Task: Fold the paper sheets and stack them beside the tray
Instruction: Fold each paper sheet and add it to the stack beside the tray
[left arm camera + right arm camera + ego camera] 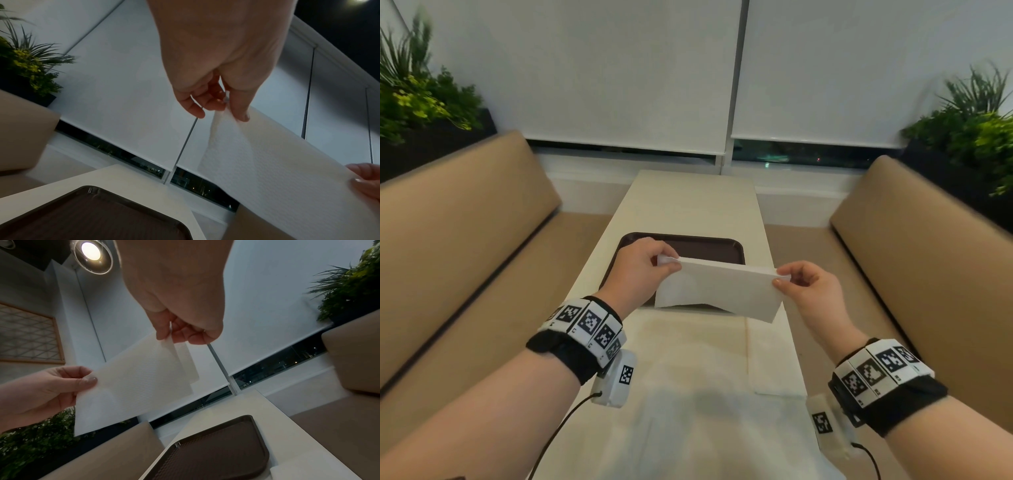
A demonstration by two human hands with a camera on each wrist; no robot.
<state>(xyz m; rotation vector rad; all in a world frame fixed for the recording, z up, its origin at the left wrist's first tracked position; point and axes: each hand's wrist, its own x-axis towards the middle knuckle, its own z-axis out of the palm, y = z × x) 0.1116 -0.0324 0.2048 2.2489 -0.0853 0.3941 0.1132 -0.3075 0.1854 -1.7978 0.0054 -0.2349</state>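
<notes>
While hands pinch sheet, tray rests on white table.

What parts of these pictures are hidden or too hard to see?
- Head view: the near half of the tray is hidden behind the folded paper sheet.
- Head view: the papers on the table blend together, so they cannot be counted.
- Right wrist view: the tray's near edge is cut off by the frame.
</notes>
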